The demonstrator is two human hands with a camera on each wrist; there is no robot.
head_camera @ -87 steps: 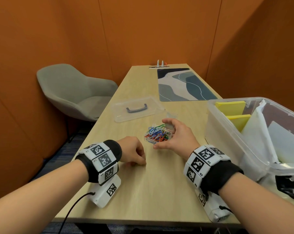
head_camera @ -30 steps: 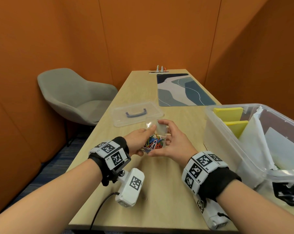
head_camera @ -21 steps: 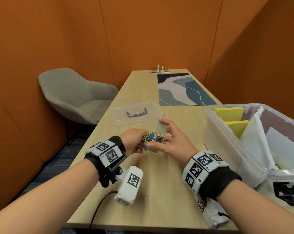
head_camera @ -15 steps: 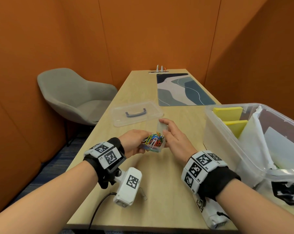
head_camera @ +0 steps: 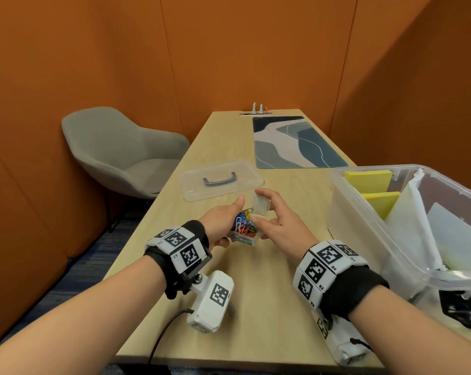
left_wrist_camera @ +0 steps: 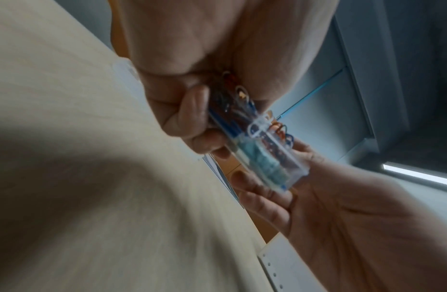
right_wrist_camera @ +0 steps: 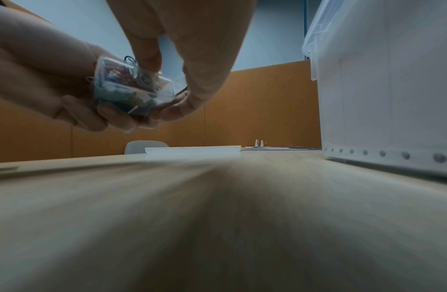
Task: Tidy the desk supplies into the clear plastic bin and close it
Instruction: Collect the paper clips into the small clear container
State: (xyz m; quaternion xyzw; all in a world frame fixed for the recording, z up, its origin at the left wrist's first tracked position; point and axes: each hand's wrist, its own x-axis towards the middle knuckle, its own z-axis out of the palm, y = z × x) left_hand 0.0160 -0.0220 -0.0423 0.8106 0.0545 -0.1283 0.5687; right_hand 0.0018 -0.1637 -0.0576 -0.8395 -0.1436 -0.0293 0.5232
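Note:
A small clear box of coloured paper clips (head_camera: 244, 230) is held just above the table between both hands. My left hand (head_camera: 228, 221) grips its left side, fingers curled under it (left_wrist_camera: 192, 110). My right hand (head_camera: 267, 212) pinches the box's raised clear lid flap (head_camera: 260, 205) with thumb and fingers; in the right wrist view the box (right_wrist_camera: 127, 87) sits under the thumb. The big clear plastic bin (head_camera: 345, 212) stands open at the right, holding yellow note pads (head_camera: 369, 180) and white sheets. Its lid (head_camera: 220, 181), with a dark handle, lies flat beyond the hands.
A patterned desk mat (head_camera: 293, 142) lies at the far end of the wooden table (head_camera: 256, 293), with small plugs behind it. A grey chair (head_camera: 120, 150) stands left of the table. Orange walls close in all round. The bin wall (right_wrist_camera: 379, 89) is close to my right wrist.
The paper clip box has come up off the table. My left hand, earlier a fist on the table, now grips the box, and my right hand has shifted onto its lid flap.

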